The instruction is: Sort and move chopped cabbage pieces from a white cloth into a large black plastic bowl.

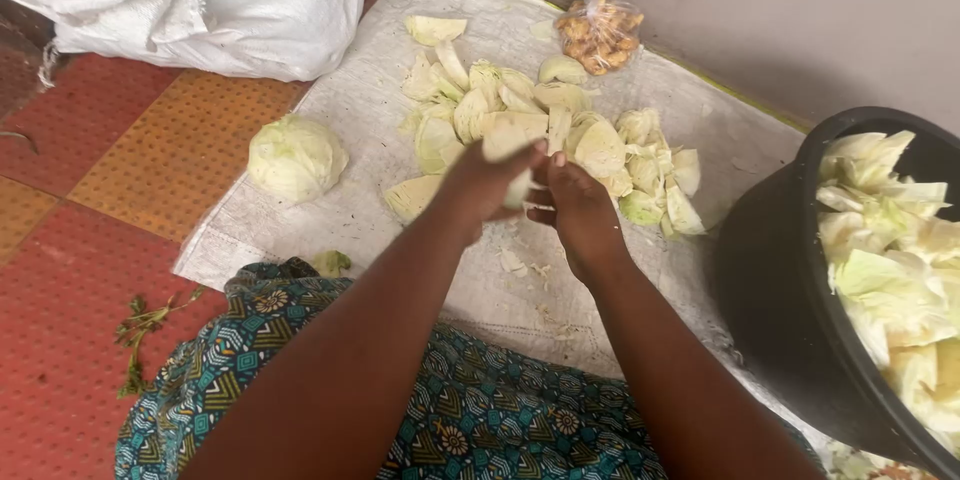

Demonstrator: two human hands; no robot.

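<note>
Both hands meet over the middle of a white woven sheet [350, 210] spread on the floor. The left hand [487, 183] and right hand [578, 208] close together on a pale cabbage piece [508, 138], which is blurred. Beyond them, toward the sheet's far edge, lies a pile of cut cabbage chunks [540, 125]. A whole cabbage head [296, 157] sits at the sheet's left edge. A clear bag of brownish pieces [600, 32] rests near the far edge by the wall. A black tub [770, 280] of cabbage pieces stands at the right edge.

Head-worn view, steeply down, close
</note>
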